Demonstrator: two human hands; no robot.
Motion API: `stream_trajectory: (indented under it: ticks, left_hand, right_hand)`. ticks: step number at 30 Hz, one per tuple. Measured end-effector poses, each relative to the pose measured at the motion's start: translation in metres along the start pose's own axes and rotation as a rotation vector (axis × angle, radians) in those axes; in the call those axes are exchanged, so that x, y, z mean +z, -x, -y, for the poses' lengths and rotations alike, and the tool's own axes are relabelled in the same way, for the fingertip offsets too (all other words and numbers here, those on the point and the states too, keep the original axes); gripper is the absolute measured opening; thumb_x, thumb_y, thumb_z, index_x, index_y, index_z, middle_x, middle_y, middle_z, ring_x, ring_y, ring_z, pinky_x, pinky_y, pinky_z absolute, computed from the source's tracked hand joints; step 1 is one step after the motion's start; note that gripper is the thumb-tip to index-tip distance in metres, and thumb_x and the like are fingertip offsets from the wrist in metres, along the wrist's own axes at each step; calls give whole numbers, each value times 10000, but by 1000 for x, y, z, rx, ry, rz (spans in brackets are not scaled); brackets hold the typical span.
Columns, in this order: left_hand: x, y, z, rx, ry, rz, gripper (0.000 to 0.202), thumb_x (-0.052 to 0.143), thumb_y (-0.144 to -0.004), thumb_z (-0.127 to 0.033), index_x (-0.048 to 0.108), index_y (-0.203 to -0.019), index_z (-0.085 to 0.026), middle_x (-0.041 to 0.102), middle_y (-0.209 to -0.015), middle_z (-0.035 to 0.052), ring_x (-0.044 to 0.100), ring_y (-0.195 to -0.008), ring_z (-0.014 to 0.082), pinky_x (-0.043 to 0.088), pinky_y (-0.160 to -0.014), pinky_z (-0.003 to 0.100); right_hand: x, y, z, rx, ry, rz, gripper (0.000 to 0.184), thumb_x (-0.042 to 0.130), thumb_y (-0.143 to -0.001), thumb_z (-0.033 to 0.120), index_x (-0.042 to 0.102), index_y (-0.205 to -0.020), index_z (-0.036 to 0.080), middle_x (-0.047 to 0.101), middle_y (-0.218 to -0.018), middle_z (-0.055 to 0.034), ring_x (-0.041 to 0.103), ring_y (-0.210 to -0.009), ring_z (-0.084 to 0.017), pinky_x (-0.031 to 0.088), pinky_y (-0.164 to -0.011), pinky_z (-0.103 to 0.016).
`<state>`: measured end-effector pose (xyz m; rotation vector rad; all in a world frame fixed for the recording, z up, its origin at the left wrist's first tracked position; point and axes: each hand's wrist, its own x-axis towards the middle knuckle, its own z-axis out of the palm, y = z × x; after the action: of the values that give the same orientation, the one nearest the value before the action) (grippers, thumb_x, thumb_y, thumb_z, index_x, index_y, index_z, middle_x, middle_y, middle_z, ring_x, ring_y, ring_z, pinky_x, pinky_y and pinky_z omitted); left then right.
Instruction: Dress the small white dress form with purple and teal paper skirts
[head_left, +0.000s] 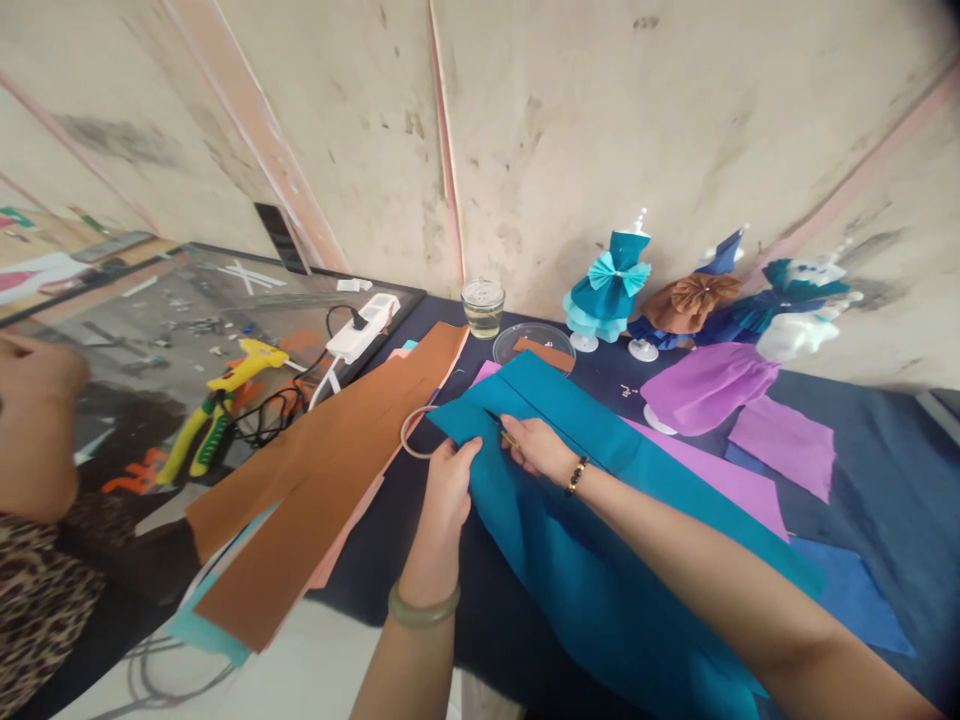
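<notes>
A long teal fabric sheet lies over the dark table and runs down toward me. My left hand pinches its near left edge, fingers closed on the cloth. My right hand rests on top of the sheet with a thin pen-like tool in a closed grip, its dark tip touching the fabric; a beaded bracelet sits at that wrist. A tape ring lies just left of the sheet.
Brown fabric strips lie to the left over pink and teal pieces. A yellow glue gun, a white power strip, a glass and a clear dish stand behind. Small dressed mannequins line the wall. Purple pieces lie right. Another person sits at left.
</notes>
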<state>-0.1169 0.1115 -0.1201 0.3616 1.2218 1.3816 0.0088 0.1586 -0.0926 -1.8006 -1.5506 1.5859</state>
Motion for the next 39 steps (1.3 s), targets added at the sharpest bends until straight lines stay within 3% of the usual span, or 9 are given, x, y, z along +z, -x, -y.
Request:
stream_trajectory:
  ticks: [13,25,39]
  left_hand:
    - [1,1,0,26,-17,-18,356,784,-517,-266,691,-829,-122,740,-722,68,706,-723,252,533,-743,368]
    - [0,-1,1,36,-51,-30,323,760,-536,-265,698,-815,-116,695,-621,47,661,-601,214,496,-616,316]
    - [2,1,0,57,-98,-44,229,715,-554,-246,678,-747,-128,649,-569,5,565,-515,136,450,-561,260]
  right_hand:
    - [3,-2,1,2,-20,-10,467,365,-1022,361,528,-635,159,437,-390,66,366,-282,-53,272,-321,-176]
    - [8,-17,6,-24,-40,13,463,366,-1020,387,537,-657,158,444,-383,68,363,-281,-54,278,-313,-170]
    - [12,-14,11,-9,-38,2,454,365,-1025,363,509,-643,164,428,-396,69,358,-285,-51,273,-319,-179]
